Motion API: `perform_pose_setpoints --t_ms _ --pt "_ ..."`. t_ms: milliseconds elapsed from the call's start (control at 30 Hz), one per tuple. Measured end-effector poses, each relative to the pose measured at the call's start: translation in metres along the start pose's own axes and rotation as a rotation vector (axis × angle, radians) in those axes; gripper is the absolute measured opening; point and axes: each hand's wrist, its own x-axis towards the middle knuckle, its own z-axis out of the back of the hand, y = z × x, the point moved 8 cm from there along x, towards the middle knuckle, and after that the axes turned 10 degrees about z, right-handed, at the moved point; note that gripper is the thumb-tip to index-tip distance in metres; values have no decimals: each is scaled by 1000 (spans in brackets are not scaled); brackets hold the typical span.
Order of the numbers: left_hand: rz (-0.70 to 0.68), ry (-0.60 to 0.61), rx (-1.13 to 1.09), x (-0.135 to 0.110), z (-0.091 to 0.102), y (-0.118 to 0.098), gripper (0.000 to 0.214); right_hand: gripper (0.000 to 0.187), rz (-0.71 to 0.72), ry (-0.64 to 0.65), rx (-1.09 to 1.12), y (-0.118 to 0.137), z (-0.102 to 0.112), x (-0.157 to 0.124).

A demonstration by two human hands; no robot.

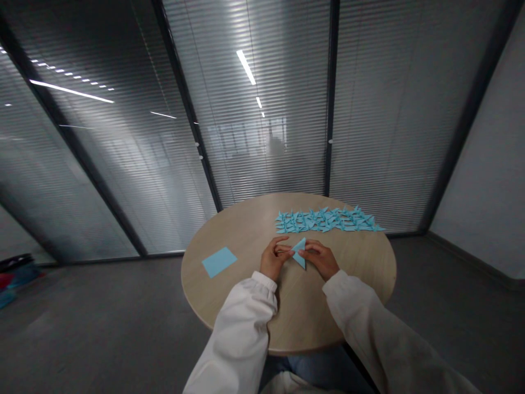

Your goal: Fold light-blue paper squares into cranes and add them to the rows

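Observation:
A light blue sheet folded into a triangle (299, 251) rests on the round wooden table (246, 230), held between both my hands. My left hand (274, 257) pinches its left corner with curled fingers. My right hand (320, 257) pinches its right side, fingers pressed together on the paper. Both sleeves are white.
A row of several folded light blue paper pieces (326, 220) lies across the far side of the table. A flat blue paper square (219, 261) lies at the left. Glass walls with blinds stand behind the table; grey floor surrounds it.

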Motion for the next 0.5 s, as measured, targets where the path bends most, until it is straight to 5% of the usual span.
perform_pose_setpoints --t_ms 500 --pt "90 -37 0 -1 3 6 50 26 -120 70 -70 -4 -6 -4"
